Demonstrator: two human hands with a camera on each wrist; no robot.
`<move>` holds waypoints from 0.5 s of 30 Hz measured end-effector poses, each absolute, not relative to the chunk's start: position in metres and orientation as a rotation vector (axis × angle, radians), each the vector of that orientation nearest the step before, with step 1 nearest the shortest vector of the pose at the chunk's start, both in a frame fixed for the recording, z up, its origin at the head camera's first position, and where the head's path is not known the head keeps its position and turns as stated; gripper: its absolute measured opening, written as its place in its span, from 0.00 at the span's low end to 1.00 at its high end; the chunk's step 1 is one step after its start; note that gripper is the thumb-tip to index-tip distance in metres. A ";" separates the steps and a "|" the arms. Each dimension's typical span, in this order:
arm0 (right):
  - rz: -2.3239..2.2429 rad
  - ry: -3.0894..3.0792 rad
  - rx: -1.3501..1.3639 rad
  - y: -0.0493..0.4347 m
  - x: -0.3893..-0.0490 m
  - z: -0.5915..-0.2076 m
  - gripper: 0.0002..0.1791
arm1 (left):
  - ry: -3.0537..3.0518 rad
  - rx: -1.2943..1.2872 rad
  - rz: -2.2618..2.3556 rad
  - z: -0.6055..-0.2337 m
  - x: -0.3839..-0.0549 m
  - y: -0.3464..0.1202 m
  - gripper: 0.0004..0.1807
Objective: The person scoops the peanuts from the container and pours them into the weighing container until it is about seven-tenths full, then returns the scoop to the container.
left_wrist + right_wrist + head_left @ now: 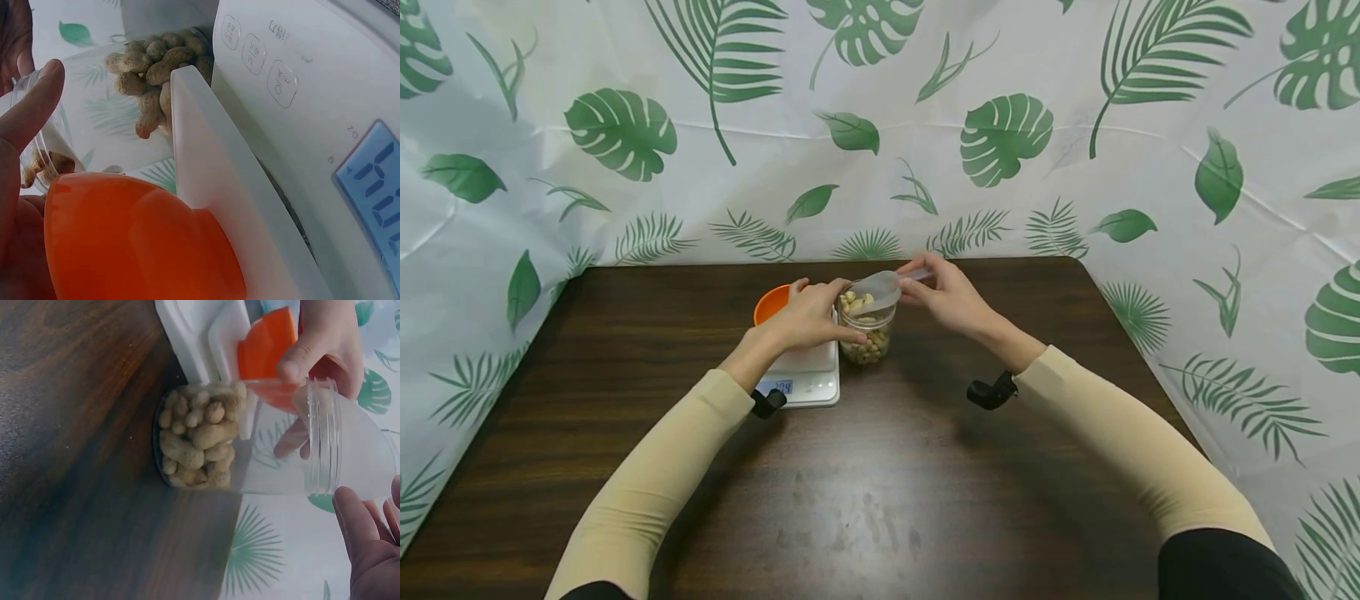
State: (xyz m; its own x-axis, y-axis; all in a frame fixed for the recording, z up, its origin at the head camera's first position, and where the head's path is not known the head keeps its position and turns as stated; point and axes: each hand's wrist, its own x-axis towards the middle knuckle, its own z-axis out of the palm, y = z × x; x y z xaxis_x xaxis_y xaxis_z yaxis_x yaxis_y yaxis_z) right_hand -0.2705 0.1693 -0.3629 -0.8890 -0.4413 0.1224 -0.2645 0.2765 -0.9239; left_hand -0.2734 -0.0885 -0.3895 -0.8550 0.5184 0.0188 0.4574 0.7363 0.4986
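Observation:
A clear jar (872, 321) stands upright on the table, its lower part filled with unshelled peanuts (200, 440). My left hand (808, 321) grips the jar near its rim, thumb on the near side and fingers behind it. With my right hand (951, 298) I hold the handle of a translucent scoop (880, 289), whose bowl is tilted into the jar's mouth. A few peanuts lie at the scoop, by the rim. Beside the jar, an orange bowl (134, 234) sits on a white kitchen scale (816, 389), partly hidden behind my left hand.
The scale's lit display (775, 387) faces me on the left. The dark wooden table (865, 483) ends at its back edge just beyond the jar, where a white leaf-patterned sheet (880, 167) hangs. Black wrist cameras (992, 392) are strapped under both wrists.

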 end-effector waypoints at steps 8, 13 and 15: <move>-1.844 2.243 -0.625 0.175 -0.269 -0.368 0.14 | 2.805 0.794 0.745 -0.389 -0.273 -0.088 0.51; -1.898 2.196 -0.582 0.178 -0.267 -0.370 0.15 | 2.802 0.785 0.733 -0.388 -0.273 -0.088 0.53; -1.924 2.175 -0.564 0.179 -0.267 -0.371 0.15 | 2.803 0.784 0.730 -0.388 -0.273 -0.088 0.53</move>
